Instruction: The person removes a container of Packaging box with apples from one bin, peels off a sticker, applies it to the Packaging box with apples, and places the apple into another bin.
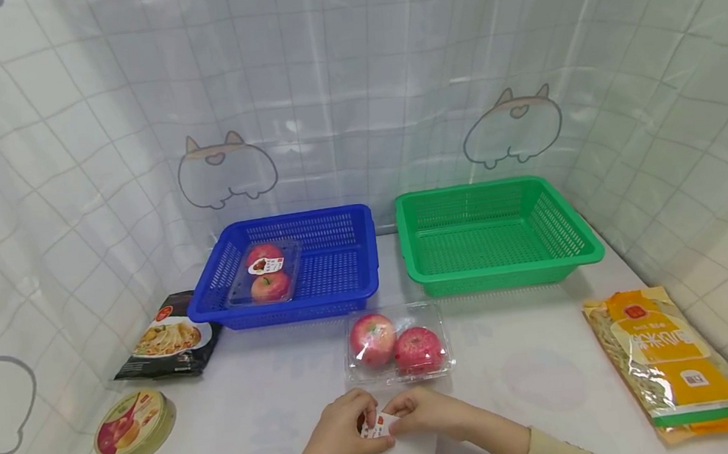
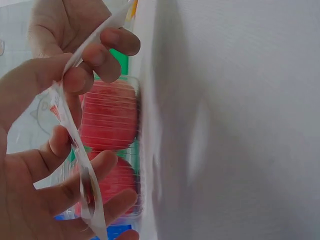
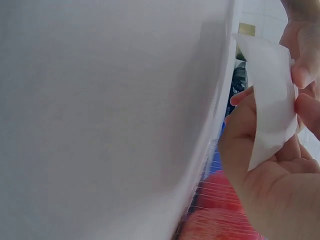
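Low in the head view my left hand [image 1: 358, 421] and right hand [image 1: 410, 408] meet over the white table [image 1: 540, 379]. Together they pinch a small printed sticker [image 1: 381, 426] on its white backing paper [image 1: 415, 449]. In the left wrist view the sticker sheet [image 2: 75, 135] runs as a thin strip between my left hand [image 2: 75, 175] below and my right hand [image 2: 95, 55] above. The right wrist view shows the paper's blank white back [image 3: 272, 110]. Just beyond the hands lies a clear clamshell [image 1: 398, 343] with two red apples; it also shows in the left wrist view, clamshell [image 2: 111, 120].
A blue basket [image 1: 334, 260] at the back holds a labelled apple clamshell [image 1: 265, 273]. To its right stands a green basket [image 1: 491, 232]. A black noodle packet [image 1: 169, 338] and a round tin [image 1: 134, 425] lie left; a yellow noodle bag [image 1: 674, 361] lies right. Curtains close in three sides.
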### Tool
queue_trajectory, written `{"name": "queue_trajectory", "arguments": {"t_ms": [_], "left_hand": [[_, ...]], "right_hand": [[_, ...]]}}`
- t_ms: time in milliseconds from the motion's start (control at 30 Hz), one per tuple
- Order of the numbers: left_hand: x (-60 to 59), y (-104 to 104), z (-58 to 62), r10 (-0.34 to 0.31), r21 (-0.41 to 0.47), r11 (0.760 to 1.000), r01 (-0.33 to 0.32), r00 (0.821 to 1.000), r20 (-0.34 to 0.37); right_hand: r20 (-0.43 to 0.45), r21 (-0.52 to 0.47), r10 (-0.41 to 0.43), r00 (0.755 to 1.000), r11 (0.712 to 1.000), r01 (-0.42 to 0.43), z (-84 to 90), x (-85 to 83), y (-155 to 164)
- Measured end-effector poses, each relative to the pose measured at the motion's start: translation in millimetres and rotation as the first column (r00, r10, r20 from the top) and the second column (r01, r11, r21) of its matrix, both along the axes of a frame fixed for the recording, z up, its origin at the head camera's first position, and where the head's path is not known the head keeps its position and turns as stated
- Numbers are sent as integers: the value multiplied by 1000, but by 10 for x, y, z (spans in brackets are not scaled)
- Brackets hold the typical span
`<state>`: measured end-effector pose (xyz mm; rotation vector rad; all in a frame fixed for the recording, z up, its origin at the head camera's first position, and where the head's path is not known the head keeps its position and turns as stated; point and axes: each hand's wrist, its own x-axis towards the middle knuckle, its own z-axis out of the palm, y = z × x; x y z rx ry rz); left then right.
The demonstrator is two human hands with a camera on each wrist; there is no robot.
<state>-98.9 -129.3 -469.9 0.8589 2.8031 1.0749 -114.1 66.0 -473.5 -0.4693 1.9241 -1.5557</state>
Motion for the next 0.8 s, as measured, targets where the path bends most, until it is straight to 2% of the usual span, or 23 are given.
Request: {"name": "queue_trajectory", "arguments": {"t_ms": [233, 600, 800], "left_hand": [[3, -6, 19, 15, -28, 999, -15, 1000, 17], [-7, -47, 53, -15, 10, 1000, 14, 998, 68], [-37, -87, 60, -2, 52, 999, -3, 994, 110]], "right_hand": [[25, -16, 22, 999, 1000, -22, 18, -13, 16], [12, 38, -3, 1000, 999, 2, 11, -37, 20], [-74, 85, 28, 997, 996, -22, -5, -66, 55]]}}
